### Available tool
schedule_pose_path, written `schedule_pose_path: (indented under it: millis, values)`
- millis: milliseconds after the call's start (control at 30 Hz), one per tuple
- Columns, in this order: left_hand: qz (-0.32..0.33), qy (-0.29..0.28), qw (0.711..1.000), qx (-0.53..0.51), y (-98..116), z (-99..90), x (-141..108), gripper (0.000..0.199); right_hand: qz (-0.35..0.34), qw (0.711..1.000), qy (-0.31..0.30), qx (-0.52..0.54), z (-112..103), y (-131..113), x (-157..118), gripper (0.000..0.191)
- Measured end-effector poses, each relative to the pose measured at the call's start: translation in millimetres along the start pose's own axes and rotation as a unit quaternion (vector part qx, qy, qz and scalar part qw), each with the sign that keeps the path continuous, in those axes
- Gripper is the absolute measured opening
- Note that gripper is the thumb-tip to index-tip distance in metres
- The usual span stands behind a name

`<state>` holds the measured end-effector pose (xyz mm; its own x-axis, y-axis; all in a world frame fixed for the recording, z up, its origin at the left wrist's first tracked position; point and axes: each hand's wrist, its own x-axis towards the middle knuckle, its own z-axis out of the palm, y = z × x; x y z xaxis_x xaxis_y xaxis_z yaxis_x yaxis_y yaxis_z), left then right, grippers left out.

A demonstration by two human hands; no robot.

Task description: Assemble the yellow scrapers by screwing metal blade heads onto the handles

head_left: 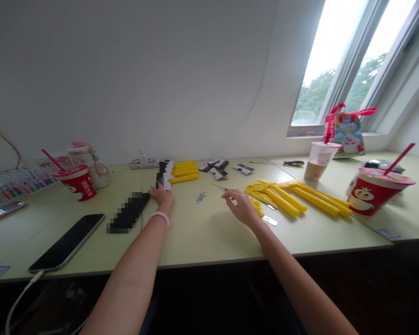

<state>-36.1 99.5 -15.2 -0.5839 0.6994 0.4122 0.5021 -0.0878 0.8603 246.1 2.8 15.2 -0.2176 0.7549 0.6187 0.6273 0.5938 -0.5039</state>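
Head view: the right hand (242,207) is reaching palm-down, its fingers pinching a thin metal pick (220,187); yellow plastic strips (282,200) are lying just beside it on the desk (202,237); the left hand (161,196) is resting open, just touching black-and-white cards (166,181) nearer the back edge.

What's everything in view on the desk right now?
bar pile: several, yellow, right of centre
bar stack: several, yellow, back centre
packets: several, black-white, back centre
screwdriver: one, black-yellow, back right
small parts: one heap, silver, centre
red cups: two, red, far left and right
tea cup: one, milky brown, back right
gift bag: one, multicoloured, windowsill
flask: one, pink-white, back left
power strip: one, white, back
phone: one, black, front left
blurred item: one, black, left centre
left hand: open, on desk by packets
right hand: pinching thin metal rod, centre
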Motion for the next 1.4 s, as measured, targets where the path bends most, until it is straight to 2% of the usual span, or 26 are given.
schedule_pose_path:
  millis: [100,167,233,267,300,433,567,667,767,867,1000,1133,1233,1333,1400]
  values:
    - [0.025,0.008,0.993,0.113,0.1,-4.3,-5.3,0.047,0.004,0.998,0.013,-0.063,-35.6,13.8,-8.0,0.02]
    - [0.066,-0.015,0.988,0.137,2.9,-5.2,-10.0,0.05,0.069,0.986,0.033,-0.15,-61.6,30.7,-11.7,0.021]
    - [0.108,-0.017,0.984,0.14,8.3,-5.0,-16.0,0.05,0.178,0.948,0.021,-0.263,-83.3,47.8,-15.0,0.025]
    - [0.126,-0.008,0.982,0.141,12.0,-4.6,-19.6,0.048,0.227,0.923,0.0,-0.311,-91.3,54.6,-16.7,0.028]
    - [0.14,0.003,0.98,0.139,16.4,-3.8,-23.7,0.046,0.246,0.908,-0.036,-0.337,-96.9,59.6,-18.2,0.031]
    - [0.196,0.008,0.975,0.108,38.1,1.8,-44.6,0.041,0.261,0.874,-0.097,-0.399,-101.9,62.8,-20.8,0.032]
    - [0.268,0.007,0.962,0.045,56.7,8.1,-65.4,0.035,0.251,0.869,-0.146,-0.401,-99.9,61.4,-19.3,0.034]
    - [0.301,0.003,0.953,0.027,62.5,9.2,-75.0,0.032,0.245,0.868,-0.165,-0.399,-101.5,65.2,-18.8,0.039]
    - [0.312,-0.009,0.95,0.032,62.3,7.6,-79.3,0.031,0.251,0.869,-0.152,-0.399,-103.0,67.7,-18.8,0.038]
    - [0.304,-0.02,0.952,0.033,60.0,5.7,-79.9,0.03,0.259,0.881,-0.125,-0.376,-103.8,66.7,-17.0,0.037]
    - [0.29,-0.035,0.956,0.029,58.1,4.2,-79.1,0.028,0.283,0.904,-0.08,-0.309,-106.6,62.2,-11.0,0.04]
    - [0.272,-0.063,0.96,0.024,57.3,3.2,-79.1,0.028,0.324,0.916,-0.032,-0.236,-111.9,54.6,-4.0,0.042]
    - [0.256,-0.087,0.962,0.023,56.7,2.6,-80.0,0.027,0.347,0.913,0.015,-0.213,-117.7,48.5,0.2,0.041]
    - [0.24,-0.109,0.964,0.027,56.6,1.9,-81.2,0.027,0.376,0.891,0.061,-0.248,-124.3,44.8,3.8,0.042]
    - [0.23,-0.124,0.965,0.029,56.9,1.5,-81.6,0.026,0.38,0.89,0.086,-0.237,-126.6,42.8,5.5,0.043]
